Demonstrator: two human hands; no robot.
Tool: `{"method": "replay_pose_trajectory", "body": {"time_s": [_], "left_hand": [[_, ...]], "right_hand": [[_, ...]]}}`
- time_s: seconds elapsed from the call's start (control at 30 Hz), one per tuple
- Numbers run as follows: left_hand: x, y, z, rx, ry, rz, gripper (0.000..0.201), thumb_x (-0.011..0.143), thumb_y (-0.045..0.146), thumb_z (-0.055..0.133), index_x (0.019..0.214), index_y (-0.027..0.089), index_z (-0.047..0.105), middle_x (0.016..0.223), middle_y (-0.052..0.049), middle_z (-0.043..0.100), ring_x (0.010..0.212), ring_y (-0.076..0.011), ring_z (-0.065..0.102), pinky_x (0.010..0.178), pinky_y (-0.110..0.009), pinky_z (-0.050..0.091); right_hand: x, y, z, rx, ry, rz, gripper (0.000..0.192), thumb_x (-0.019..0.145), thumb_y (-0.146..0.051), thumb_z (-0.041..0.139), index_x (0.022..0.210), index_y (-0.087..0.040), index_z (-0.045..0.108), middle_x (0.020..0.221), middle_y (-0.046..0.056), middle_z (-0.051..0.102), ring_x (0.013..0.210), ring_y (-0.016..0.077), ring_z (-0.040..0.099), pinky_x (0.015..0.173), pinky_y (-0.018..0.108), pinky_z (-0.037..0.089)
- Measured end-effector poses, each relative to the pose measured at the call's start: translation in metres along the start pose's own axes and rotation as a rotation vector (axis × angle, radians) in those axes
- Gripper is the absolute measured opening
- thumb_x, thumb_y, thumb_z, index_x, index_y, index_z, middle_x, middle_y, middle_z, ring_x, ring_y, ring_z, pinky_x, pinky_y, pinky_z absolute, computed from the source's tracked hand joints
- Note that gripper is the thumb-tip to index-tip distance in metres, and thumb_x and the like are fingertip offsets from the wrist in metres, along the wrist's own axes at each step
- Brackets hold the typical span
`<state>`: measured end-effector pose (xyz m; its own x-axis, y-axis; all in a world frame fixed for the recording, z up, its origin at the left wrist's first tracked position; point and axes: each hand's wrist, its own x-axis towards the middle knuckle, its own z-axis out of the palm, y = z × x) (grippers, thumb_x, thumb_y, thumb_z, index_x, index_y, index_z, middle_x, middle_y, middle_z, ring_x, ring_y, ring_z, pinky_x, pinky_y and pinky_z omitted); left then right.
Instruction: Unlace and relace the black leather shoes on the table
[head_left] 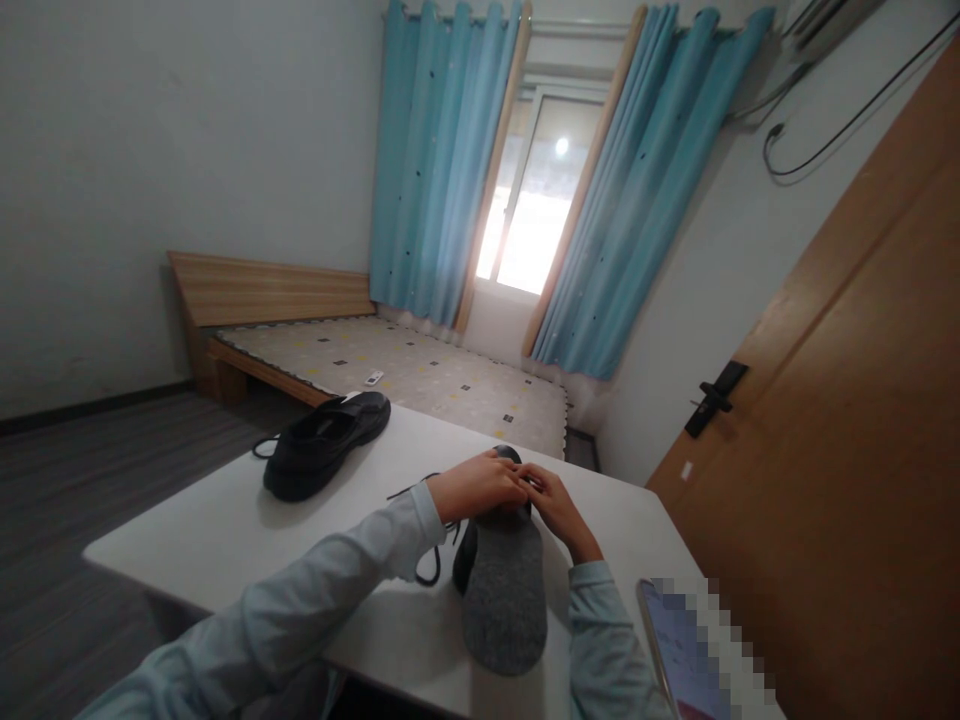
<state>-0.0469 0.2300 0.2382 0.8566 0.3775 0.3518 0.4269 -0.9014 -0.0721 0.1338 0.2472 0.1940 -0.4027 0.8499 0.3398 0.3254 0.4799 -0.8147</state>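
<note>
Grey insole (505,598) extends from under the left hand (481,487), right hand (556,508) alongside, with the 2 grips' closure unclear.

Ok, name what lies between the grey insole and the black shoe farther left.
In the head view, white tabletop, the left arm's pale sleeve and a black shoelace lie between the black shoe and grey insole.

At the far end of the grey insole (506,605), my left hand (480,484) and right hand (559,508) hide their grip and much of the black shoe (464,560). Right of the insole, a part-pixelated smartphone (679,652) is cropped below.
</note>
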Motion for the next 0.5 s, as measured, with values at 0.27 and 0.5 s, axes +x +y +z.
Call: {"method": "replay_pose_trajectory", "body": {"time_s": [0.27,0.5], "left_hand": [[0.016,0.011,0.004,0.19,-0.021,-0.096,0.012,0.081,0.014,0.057,0.079,0.015,0.068,0.079,-0.01,0.068,0.07,-0.019,0.06,0.056,-0.027,0.04],[0.02,0.017,-0.01,0.009,-0.099,-0.274,0.015,0.078,0.011,0.057,0.071,0.015,0.069,0.078,-0.009,0.068,0.071,-0.02,0.064,0.057,-0.026,0.044]], "right_hand": [[0.0,0.004,0.0,0.009,0.01,-0.008,0.018,0.078,-0.032,0.055,0.085,-0.018,0.065,0.094,0.004,0.068,0.094,0.0228,0.059,0.08,0.033,0.046],[0.0,0.007,-0.001,0.074,0.0,-0.043,0.022,0.078,-0.035,0.056,0.088,-0.019,0.068,0.092,0.004,0.069,0.093,0.0229,0.06,0.082,0.034,0.047]]}}
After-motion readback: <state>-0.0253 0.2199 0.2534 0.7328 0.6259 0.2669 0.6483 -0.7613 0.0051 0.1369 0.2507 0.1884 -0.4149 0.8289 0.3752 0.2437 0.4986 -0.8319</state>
